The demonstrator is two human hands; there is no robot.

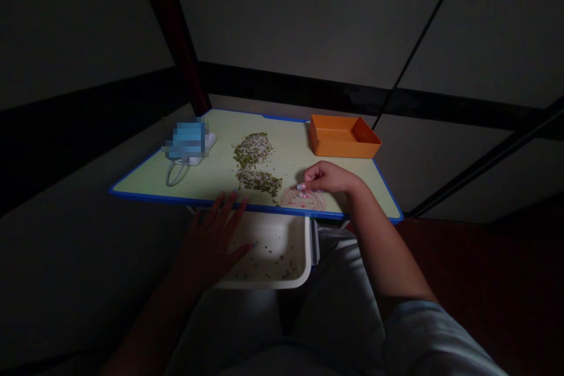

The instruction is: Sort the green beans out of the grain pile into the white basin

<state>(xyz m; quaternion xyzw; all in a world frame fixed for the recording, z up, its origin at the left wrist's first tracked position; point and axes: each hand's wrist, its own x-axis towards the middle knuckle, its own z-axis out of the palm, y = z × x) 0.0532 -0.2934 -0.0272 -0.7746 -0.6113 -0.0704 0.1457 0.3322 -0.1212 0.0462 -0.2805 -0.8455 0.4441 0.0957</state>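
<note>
My right hand (324, 177) is over the right part of the table, its fingers curled in a pinch above a pinkish half-round printed scale (304, 202). Small white and pink bits lie under the fingertips; what the pinch holds is too small to make out. My left hand (215, 235) has its fingers spread at the table's front edge, over a white plastic drawer (304, 270). Dark grains are scattered on the drawer's floor. Between the hands, two joined heaps of green and pale grains (253, 158) spread across the table top.
An orange open box (343, 144) stands at the table's back right. On the left sits a blurred blue object (189, 140) on a white base, with a grey loop hanging from it. The pale table (211, 179) has a blue rim, and walls stand behind it.
</note>
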